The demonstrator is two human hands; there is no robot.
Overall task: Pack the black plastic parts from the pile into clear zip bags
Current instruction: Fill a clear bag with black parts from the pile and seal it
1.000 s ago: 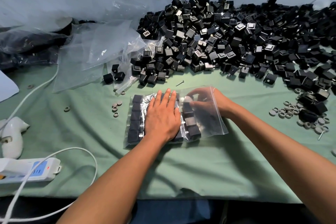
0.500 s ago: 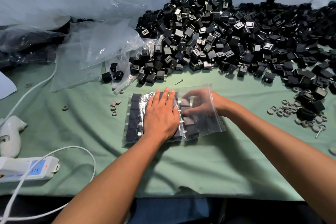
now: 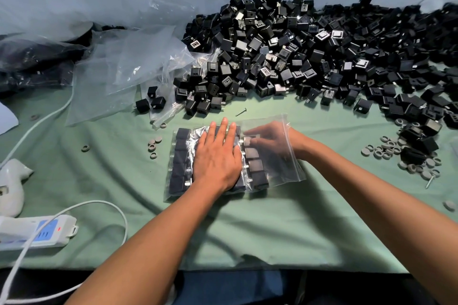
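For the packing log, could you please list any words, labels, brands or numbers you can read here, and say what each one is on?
None can be read.
Power strip: a blue panel with small marks and a red dot, too small to read.
Black plastic parts in the pile: no legible print.
Clear zip bag: no print visible.
White tool at the left edge: no text visible.

One head-worn wide-angle view looks forward and down, close over the green table (image 3: pixel 272 230).
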